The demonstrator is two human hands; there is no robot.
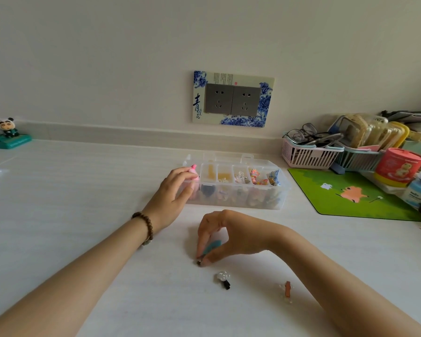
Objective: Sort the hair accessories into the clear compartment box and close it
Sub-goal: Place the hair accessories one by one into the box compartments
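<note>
Here, left hand (174, 190) holding a pink hair accessory (194, 170) over the leftmost compartment of the open clear compartment box (236, 186), right hand (225, 235) pinching a teal hair clip (212, 246) on the white tabletop (83, 190), clear-topped clip (223, 279) and orange clip (287, 290) lying nearer.

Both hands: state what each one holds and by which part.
Left hand holds a pink accessory by its lower part, over the clear box. Right hand pinches a teal clip near its lower metal end, on the table.
</note>
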